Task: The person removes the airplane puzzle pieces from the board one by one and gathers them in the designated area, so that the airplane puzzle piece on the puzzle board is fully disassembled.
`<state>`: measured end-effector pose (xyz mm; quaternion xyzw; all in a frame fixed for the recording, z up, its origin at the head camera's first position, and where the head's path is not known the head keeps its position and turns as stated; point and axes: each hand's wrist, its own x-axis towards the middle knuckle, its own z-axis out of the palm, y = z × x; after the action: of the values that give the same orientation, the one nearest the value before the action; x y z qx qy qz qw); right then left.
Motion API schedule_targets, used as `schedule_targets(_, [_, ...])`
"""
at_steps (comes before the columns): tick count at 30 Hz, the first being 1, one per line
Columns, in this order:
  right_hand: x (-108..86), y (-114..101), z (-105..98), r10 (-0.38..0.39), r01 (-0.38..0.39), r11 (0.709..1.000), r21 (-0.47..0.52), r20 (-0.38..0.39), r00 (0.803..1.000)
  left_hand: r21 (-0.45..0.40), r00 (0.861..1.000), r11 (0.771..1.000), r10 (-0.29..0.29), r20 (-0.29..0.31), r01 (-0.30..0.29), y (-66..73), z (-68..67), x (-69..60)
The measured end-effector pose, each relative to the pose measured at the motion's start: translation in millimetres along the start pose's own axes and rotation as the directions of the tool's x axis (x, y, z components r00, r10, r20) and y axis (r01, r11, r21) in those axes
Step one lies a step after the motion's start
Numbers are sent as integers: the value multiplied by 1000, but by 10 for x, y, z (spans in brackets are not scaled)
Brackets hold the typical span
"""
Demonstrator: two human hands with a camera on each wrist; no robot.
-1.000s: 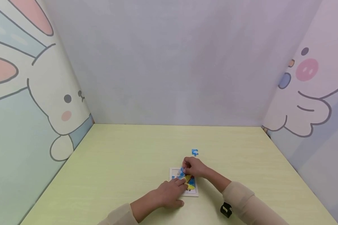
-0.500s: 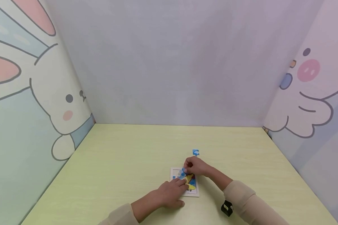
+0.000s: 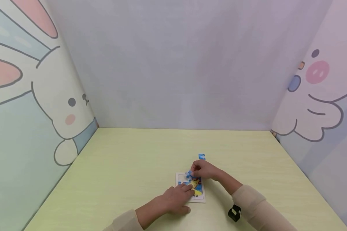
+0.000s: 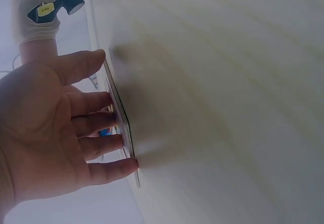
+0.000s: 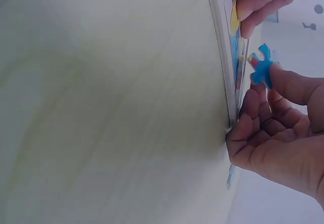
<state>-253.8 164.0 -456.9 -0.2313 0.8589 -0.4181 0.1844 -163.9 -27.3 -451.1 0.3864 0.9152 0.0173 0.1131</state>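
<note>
"So, what have the fingers of the right hand (image 3: 205, 170) got?"

"They pinch a blue puzzle piece (image 3: 189, 175), raised over the far edge of the puzzle board (image 3: 201, 201). It has turned from its angle a second ago."

"Meaning?"

"It isn't seated; I'd judge its fit is unsettled."

"And the left hand (image 3: 176, 199)?"

"Gripping nothing: fingers laid straight across the board's near left part, apparently steadying it."

"Anything farther out?"

"One loose piece (image 3: 201, 156), beyond the board's far edge, not yet placed."

Puzzle board (image 3: 197, 201) partly hidden under left hand (image 3: 176, 199), left sleeve (image 3: 127, 221) cut off at bottom edge
</note>
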Motion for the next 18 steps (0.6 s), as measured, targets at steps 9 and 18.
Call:
schedule_targets(9, [-38, -23, -15, 13, -13, 999, 41, -10, 1000, -14, 1000, 1000, -3, -2, 3, -4, -3, 7])
schedule_targets(18, [-103, -61, -45, 7, -4, 996, 84, -30, 1000, -46, 1000, 999, -6, -4, 6, -11, -6, 11])
